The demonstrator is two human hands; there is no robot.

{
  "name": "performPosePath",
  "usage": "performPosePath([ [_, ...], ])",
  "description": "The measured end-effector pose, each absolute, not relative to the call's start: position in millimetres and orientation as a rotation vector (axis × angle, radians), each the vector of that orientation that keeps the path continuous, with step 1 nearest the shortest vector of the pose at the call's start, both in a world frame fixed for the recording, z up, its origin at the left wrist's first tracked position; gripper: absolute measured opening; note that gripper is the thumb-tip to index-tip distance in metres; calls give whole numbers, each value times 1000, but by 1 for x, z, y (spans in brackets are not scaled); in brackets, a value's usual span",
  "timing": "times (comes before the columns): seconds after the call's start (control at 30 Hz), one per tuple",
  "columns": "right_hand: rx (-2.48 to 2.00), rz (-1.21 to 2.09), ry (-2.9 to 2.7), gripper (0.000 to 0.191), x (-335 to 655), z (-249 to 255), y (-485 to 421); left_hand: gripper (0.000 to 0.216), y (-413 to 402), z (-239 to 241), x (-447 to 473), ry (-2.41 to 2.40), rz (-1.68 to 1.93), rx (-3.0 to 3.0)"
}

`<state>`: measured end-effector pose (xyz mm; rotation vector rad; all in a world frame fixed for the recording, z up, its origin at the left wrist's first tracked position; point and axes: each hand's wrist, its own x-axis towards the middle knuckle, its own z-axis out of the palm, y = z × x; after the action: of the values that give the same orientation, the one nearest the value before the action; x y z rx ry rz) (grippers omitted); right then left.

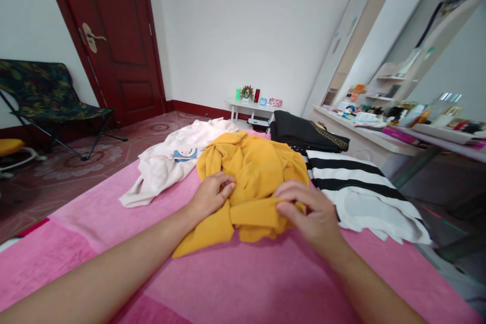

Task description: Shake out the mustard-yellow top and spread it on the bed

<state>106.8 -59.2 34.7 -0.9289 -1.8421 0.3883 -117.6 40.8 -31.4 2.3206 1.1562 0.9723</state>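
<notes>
A crumpled mustard-yellow garment (250,172) lies in the middle of a pink bed cover (246,278). My left hand (210,195) rests on its left side, fingers curled into the cloth. On the near right edge, my right hand (309,212) pinches a fold of the same garment. A white garment with a blue cartoon print (174,162) lies to the left. To the right a black-and-white striped garment (357,182) is spread out. Behind it sits a black garment with gold trim (304,134).
A folding chair (49,101) stands at the left by a dark red door (114,35). A small white table (252,106) with small items stands at the far wall. A cluttered dresser with mirror (398,121) runs along the right.
</notes>
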Motion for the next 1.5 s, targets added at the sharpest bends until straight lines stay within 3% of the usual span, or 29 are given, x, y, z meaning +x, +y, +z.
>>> performPosePath([
  [0.13,-1024,233,-955,11,171,40,-34,22,42,-33,-119,1147,989,2313],
  [0.2,-1149,78,-749,19,201,30,-23,21,41,-33,-119,1152,990,2311],
  [0.3,-1349,-333,-769,50,215,12,-19,19,38,-30,-117,1153,1003,2334],
  [0.4,-1370,-522,-1175,50,188,-5,-26,23,33,-27,-117,1164,1064,2404],
  [0.5,-1308,-261,-1767,38,150,-20,-31,34,25,-19,-119,1132,1075,2472],
  [0.6,-1276,86,-2197,37,134,-34,-28,37,11,-6,-127,1005,862,2523],
  [0.7,-1273,227,-2165,34,140,-41,-23,31,-4,5,-138,825,597,2599],
  [0.8,-1278,243,-2098,32,146,-42,-20,46,-13,6,-150,723,456,2598],
  [0.93,-1286,233,-2099,31,145,-42,-19,8,0,8,-169,716,292,2470],
  [1.0,-1279,242,-2099,30,144,-43,-19,3,23,20,-184,854,410,2441],
  [1.07,-1275,251,-2098,30,145,-43,-18,5,55,39,-202,1166,793,2370],
  [1.17,-1276,253,-2091,30,145,-43,-18,15,102,63,-221,1644,1292,2187],
  [1.23,-1273,258,-2087,29,146,-43,-19,26,121,63,-221,1814,1412,2179],
  [1.33,-1266,269,-2082,29,146,-43,-19,43,120,36,-196,1718,1303,2363],
  [1.43,-1261,271,-2084,28,148,-45,-18,25,91,-4,-158,1417,1069,2540],
  [1.5,-1258,263,-2089,28,149,-45,-18,27,68,-22,-137,1213,900,2589],
])
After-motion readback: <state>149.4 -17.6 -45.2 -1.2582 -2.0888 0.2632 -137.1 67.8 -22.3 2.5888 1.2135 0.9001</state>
